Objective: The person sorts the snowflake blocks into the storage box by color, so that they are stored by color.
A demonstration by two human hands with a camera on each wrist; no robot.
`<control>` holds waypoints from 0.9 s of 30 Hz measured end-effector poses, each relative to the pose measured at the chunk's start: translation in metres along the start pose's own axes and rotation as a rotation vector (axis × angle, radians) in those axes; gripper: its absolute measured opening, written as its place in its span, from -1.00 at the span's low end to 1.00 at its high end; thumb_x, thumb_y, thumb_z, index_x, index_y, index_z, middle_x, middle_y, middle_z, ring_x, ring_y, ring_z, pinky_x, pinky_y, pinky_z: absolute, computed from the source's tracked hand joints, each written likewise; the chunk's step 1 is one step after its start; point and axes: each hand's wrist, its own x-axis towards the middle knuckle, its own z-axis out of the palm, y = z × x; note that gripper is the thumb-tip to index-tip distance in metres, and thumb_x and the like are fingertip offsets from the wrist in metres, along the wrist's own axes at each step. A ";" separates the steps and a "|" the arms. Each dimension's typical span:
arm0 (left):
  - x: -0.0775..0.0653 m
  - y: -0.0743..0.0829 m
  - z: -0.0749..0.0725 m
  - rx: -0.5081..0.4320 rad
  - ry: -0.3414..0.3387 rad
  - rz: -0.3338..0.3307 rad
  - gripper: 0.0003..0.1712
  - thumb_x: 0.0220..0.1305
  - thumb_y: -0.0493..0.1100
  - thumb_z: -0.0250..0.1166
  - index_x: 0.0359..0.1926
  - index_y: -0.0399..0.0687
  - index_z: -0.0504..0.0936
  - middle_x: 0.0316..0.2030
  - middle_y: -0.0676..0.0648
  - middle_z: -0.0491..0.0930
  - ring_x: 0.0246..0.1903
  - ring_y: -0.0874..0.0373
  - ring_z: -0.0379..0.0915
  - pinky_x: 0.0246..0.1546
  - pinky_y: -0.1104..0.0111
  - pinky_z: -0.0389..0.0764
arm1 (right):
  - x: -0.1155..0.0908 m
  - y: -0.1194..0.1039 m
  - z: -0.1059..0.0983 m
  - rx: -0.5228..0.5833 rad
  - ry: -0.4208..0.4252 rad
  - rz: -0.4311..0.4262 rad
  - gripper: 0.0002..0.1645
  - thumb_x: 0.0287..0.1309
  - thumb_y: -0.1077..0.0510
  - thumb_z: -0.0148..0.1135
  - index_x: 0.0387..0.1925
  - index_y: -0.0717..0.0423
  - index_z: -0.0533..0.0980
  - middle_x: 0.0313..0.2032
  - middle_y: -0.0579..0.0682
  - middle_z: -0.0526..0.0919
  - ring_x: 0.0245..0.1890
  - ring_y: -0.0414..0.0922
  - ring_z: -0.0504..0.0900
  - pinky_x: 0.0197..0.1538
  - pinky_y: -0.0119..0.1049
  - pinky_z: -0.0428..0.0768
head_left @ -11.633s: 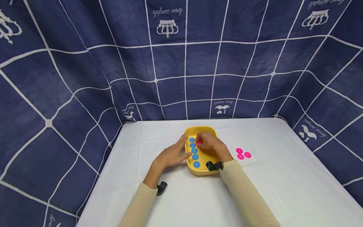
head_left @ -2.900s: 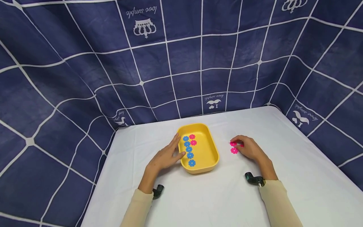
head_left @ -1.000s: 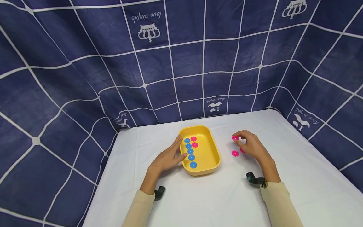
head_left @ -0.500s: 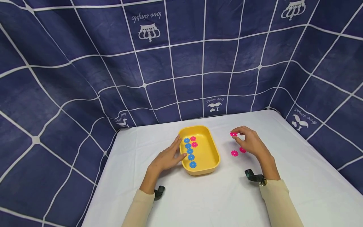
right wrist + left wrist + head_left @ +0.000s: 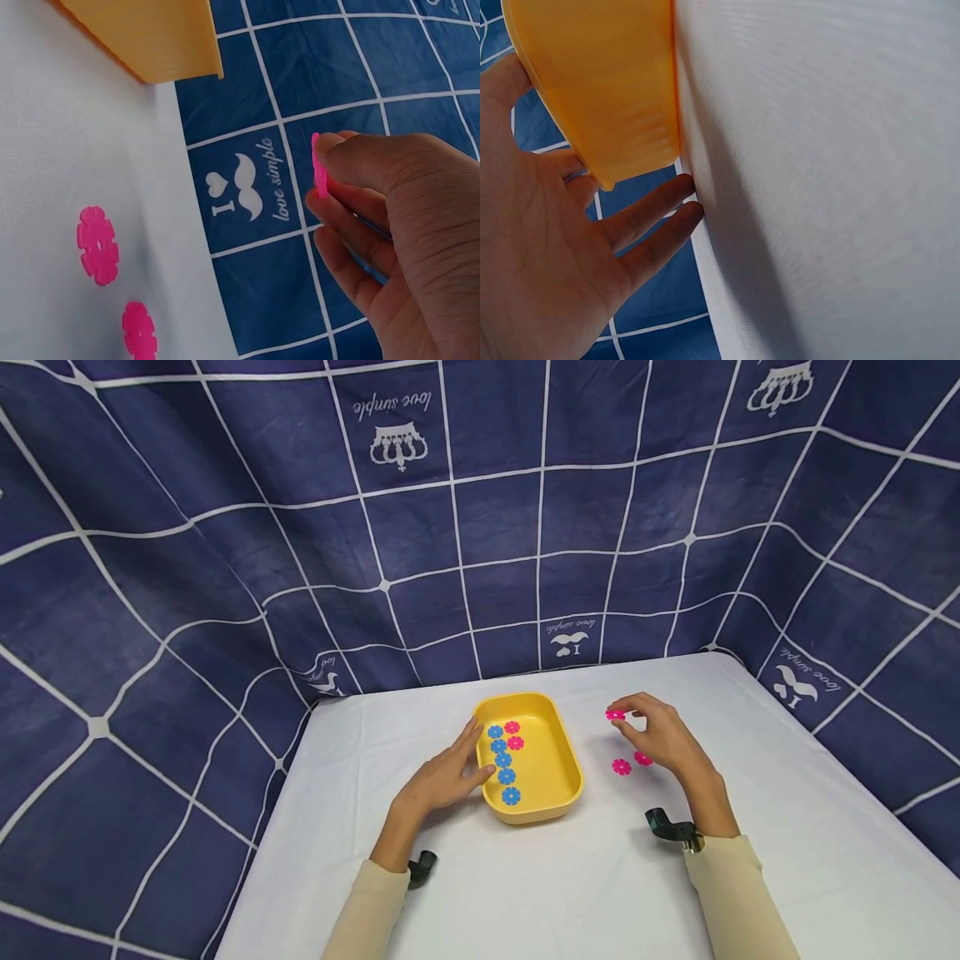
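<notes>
In the head view my right hand [image 5: 663, 735] pinches a pink snowflake disc [image 5: 615, 715] between thumb and fingers, raised above the table right of the yellow tray [image 5: 570, 760]. The right wrist view shows that snowflake disc [image 5: 319, 165] edge-on at the fingertips. Two more pink discs, one nearer [image 5: 622, 767] and one partly behind the hand [image 5: 642, 758], lie on the cloth below. My left hand [image 5: 442, 777] rests against the tray's left side, thumb and fingers at its rim. Inside, several blue discs [image 5: 503, 760] form a column, with two pink discs [image 5: 515, 743] beside the far ones.
A white cloth [image 5: 570, 885] covers the table. Dark blue curtains [image 5: 495, 518] with white grid lines hang behind it and along both sides. Small black wrist cameras [image 5: 667, 827] sit at both sleeves.
Earlier the right hand was inside the tray with a pink disc; two pink discs now lie there. It then moved right, picked another pink disc off the cloth and lifted it. The left hand stayed.
</notes>
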 end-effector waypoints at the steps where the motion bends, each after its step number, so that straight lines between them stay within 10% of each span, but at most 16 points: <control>1: 0.000 0.000 0.000 -0.001 0.000 0.000 0.04 0.52 0.44 0.09 0.77 0.13 -0.04 0.75 0.20 -0.26 0.64 -0.03 0.13 0.53 -0.11 0.34 | 0.000 0.000 0.000 0.000 -0.001 -0.002 -0.63 0.38 0.22 0.44 0.18 0.15 0.69 0.18 0.22 0.70 0.20 0.33 0.64 0.24 0.31 0.63; 27: 0.000 0.001 0.000 0.013 -0.004 -0.002 0.04 0.53 0.44 0.08 0.77 0.10 -0.04 0.74 0.21 -0.28 0.63 -0.04 0.15 0.52 -0.11 0.34 | 0.011 -0.035 0.018 0.035 -0.019 -0.110 -0.70 0.36 0.22 0.48 0.10 0.07 0.73 0.12 0.10 0.75 0.20 0.18 0.66 0.26 0.24 0.65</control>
